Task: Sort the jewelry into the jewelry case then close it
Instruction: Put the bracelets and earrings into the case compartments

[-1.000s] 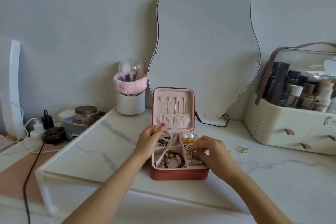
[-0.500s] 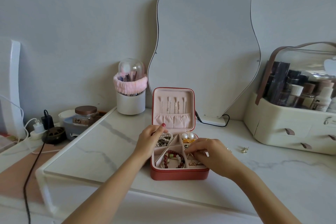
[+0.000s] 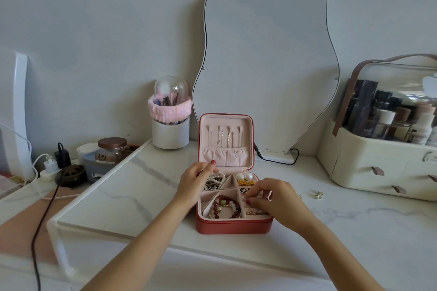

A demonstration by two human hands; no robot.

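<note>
Two hands are busy at the red jewelry case (image 3: pixel 233 225), which sits lid-up on the marble tabletop (image 3: pixel 132 191) right in front of the wavy mirror (image 3: pixel 267 66). Only one view to go on, the head cam.

The left hand (image 3: pixel 192 184) is parked at the case's back-left corner, fingers curled around the rim there, thumb up against the bottom of the pink lid (image 3: pixel 225 140). It's right beside the pearl and dark bead bracelets (image 3: pixel 214 181) in the back-left compartment; can't tell if it actually touches them.

The right hand (image 3: pixel 275 199) hovers over the right-hand compartments, fingers bent down and bunched together at the tips like a pinch. Whether anything is between those fingertips is too small to make out.

Inside the case: a red bead bracelet (image 3: pixel 227 205) in the front-left section, two pearl earrings (image 3: pixel 244 176) at the back right, small dark round pieces (image 3: pixel 246 189) just below them.

A small gold earring (image 3: pixel 318 194) lies loose on the marble to the right, well apart from the case, near the cream cosmetics organizer (image 3: pixel 378 163). A brush holder (image 3: pixel 170 125) with a pink headband stands left of the lid.
</note>
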